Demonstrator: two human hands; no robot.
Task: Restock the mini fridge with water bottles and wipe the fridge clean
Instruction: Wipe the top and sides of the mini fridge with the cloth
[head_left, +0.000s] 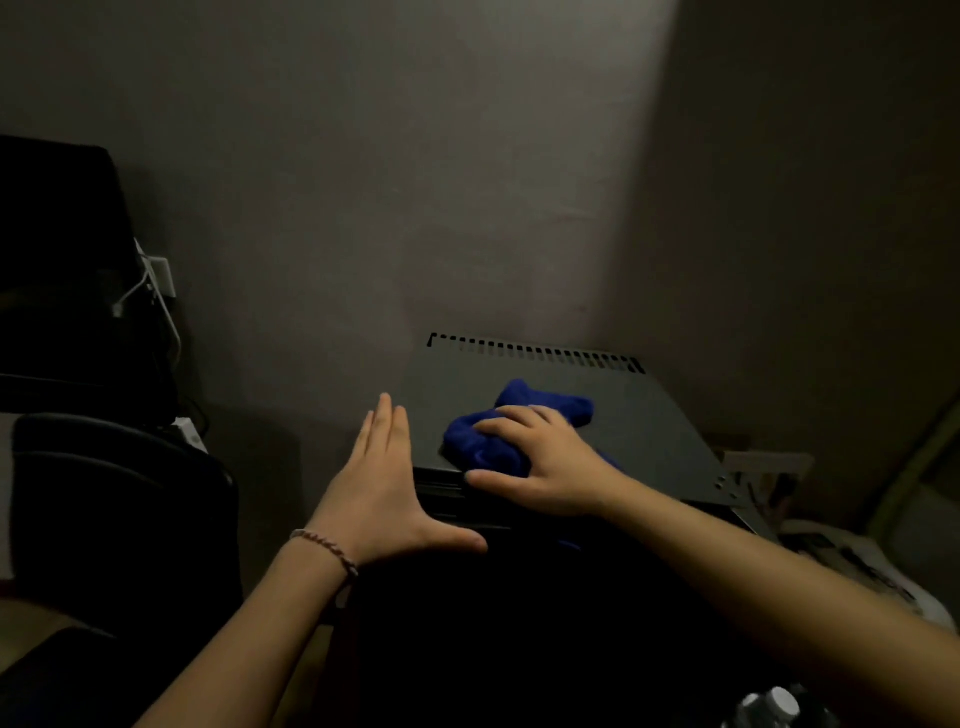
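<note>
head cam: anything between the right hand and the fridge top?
Yes, the blue cloth: the right hand presses it onto the fridge top, fingers spread, in the head view. The left hand rests flat against the fridge's left edge.

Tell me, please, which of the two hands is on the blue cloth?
The right hand presses the blue cloth on the fridge top; the left hand, fingers straight, rests against the fridge's side edge.
</note>
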